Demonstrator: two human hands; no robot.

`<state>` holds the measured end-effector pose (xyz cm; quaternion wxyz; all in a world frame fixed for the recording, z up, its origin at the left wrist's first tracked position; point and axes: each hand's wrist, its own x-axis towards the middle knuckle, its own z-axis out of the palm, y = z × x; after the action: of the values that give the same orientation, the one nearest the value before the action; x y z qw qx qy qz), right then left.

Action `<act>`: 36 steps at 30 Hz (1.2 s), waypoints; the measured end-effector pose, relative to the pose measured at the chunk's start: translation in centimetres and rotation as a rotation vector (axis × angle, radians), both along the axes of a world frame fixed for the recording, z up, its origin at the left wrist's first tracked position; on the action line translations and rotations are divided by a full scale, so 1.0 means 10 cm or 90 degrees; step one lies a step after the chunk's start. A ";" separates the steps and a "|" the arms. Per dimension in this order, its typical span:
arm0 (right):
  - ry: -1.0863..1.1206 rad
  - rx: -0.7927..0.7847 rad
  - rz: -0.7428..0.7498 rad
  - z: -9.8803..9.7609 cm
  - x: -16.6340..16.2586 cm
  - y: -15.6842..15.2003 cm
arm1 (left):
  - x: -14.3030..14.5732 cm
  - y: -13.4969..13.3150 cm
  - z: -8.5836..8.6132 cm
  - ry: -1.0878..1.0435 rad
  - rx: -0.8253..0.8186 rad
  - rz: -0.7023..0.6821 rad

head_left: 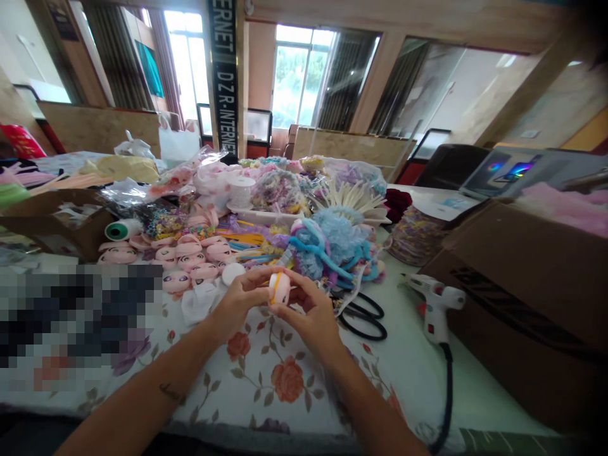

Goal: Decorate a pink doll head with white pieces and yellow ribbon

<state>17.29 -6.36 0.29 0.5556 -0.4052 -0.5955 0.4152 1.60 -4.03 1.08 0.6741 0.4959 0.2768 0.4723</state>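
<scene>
A small pale pink doll head (pixel 284 288) with a yellow-orange strip around it is held up above the flowered tablecloth. My left hand (pixel 244 294) grips its left side, thumb and fingers closed on it. From the other side my right hand (pixel 308 305) holds the same head between thumb and fingertips. Just left of my hands lie a white round disc (pixel 234 273) and a crumpled white piece (pixel 199 304). Several more doll heads (pixel 190 259) with painted eyes sit together behind them. Black-handled scissors (pixel 365 316) rest right of my right hand.
A white glue gun (pixel 439 307) with a black cord lies at right, beside a large cardboard box (pixel 527 304). Blue and purple fluffy trim (pixel 332 244) is heaped behind my hands. A ribbon spool (pixel 418 234) stands farther right, and an open carton (pixel 57 221) at left.
</scene>
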 end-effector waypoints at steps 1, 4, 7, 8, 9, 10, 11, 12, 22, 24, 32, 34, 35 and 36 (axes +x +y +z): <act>-0.006 0.001 -0.001 0.00 0.00 0.00 | 0.00 0.00 0.00 0.004 0.003 0.001; -0.035 0.005 -0.013 -0.03 0.00 -0.01 | 0.02 -0.02 -0.01 0.005 0.005 -0.002; -0.063 0.008 -0.014 -0.06 0.00 0.00 | 0.02 -0.01 -0.01 -0.016 -0.032 0.018; -0.054 0.000 -0.004 -0.06 0.00 0.01 | 0.02 0.00 0.00 -0.034 -0.054 0.022; -0.035 -0.012 0.008 -0.06 0.00 0.01 | 0.00 0.02 0.01 -0.055 -0.079 0.018; -0.010 -0.028 0.016 -0.05 0.00 0.02 | -0.01 0.04 0.02 -0.078 -0.104 0.007; 0.016 -0.044 0.018 -0.03 0.01 0.02 | -0.03 0.06 0.04 -0.099 -0.126 -0.005; 0.035 -0.058 0.014 -0.01 0.01 0.02 | -0.04 0.09 0.05 -0.116 -0.145 -0.013; -0.036 -0.002 0.007 0.01 0.06 -0.01 | -0.05 0.10 0.05 -0.060 -0.251 -0.086; -0.036 0.021 0.016 0.00 0.06 -0.01 | -0.05 0.10 0.06 -0.057 -0.236 -0.102; -0.028 0.072 0.021 -0.03 0.06 -0.01 | -0.03 0.05 0.08 -0.019 -0.215 -0.102; -0.036 0.080 0.014 -0.03 0.06 -0.01 | -0.03 0.04 0.08 -0.008 -0.211 -0.091; -0.042 0.087 0.010 -0.03 0.06 -0.01 | -0.03 0.03 0.08 -0.004 -0.208 -0.087; -0.048 0.096 0.008 -0.03 0.05 -0.01 | -0.04 0.03 0.07 -0.001 -0.205 -0.089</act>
<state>17.83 -6.51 0.01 0.5591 -0.3740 -0.6481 0.3571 1.22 -3.71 1.82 0.7760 0.3993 0.3136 0.3742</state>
